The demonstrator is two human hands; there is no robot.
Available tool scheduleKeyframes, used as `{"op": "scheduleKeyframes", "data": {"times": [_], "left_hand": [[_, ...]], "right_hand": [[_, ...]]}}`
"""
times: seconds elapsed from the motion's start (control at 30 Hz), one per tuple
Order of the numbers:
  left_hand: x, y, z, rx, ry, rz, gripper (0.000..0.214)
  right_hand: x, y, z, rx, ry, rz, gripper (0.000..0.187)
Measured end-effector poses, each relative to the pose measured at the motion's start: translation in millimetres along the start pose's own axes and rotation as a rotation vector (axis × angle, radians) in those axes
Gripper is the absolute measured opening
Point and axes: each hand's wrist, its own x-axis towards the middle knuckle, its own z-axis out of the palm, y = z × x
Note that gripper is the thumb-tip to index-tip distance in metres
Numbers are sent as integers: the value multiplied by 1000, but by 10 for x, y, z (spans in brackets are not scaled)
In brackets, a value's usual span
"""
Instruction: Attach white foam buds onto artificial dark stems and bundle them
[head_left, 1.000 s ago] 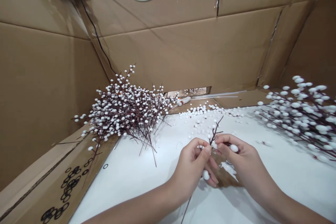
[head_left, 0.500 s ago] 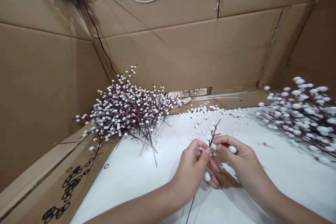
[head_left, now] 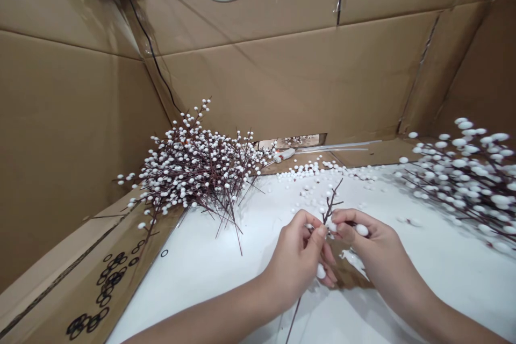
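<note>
Left hand: My left hand point(head_left: 292, 263) made a narrow pinch, thumb against fingers, on a thin brown twig point(head_left: 331, 204). A second bead point(head_left: 321, 271) sat low against my fingers.

Right hand: My right hand point(head_left: 373, 244) was curled narrow around a white foam bead point(head_left: 362, 230). The knuckles hid most of it, so I couldn't be sure how firmly it was held.

Twig: It stood nearly upright between my hands, over the white sheet point(head_left: 193, 295). Its thin stem point(head_left: 293, 320) ran down below my left hand.

Risk: Too hard a squeeze could have dented the soft foam or snapped the twig. A loose finger could have dropped a bead, which might have rolled into the loose beads point(head_left: 310, 173) ahead of me and been hard to pick out. A wide swing of the long stem could have snagged the branch heap point(head_left: 193, 172) on my left or the branch pile point(head_left: 463, 177) on my right.

Edges: A cardboard flap point(head_left: 108, 279) bounded the sheet on my left. The cardboard wall point(head_left: 282, 80) stood beyond the heap.

Room: White sheet lay open around my wrists and forearms, between the heap and the pile.
</note>
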Motion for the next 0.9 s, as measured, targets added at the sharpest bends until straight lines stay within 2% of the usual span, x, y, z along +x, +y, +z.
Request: {"op": "scheduleKeyframes", "data": {"times": [0.2,0.33,0.43,0.6,0.9], "left_hand": [[-10,0,11,21,8,18,20],[-3,-2,14,35,-3,25,21],[-4,-17,22,51,-13,32,21],[-9,-49,34,73,-3,49,20],[-12,-20,35,40,17,37,20]], "right_hand": [[2,16,3,84,-103,54,20],[1,27,-1,45,-36,21,19],[-10,40,-7,57,-41,48,22],[-25,60,0,107,-127,136,31],[-46,5,29,149,-215,118,27]]}}
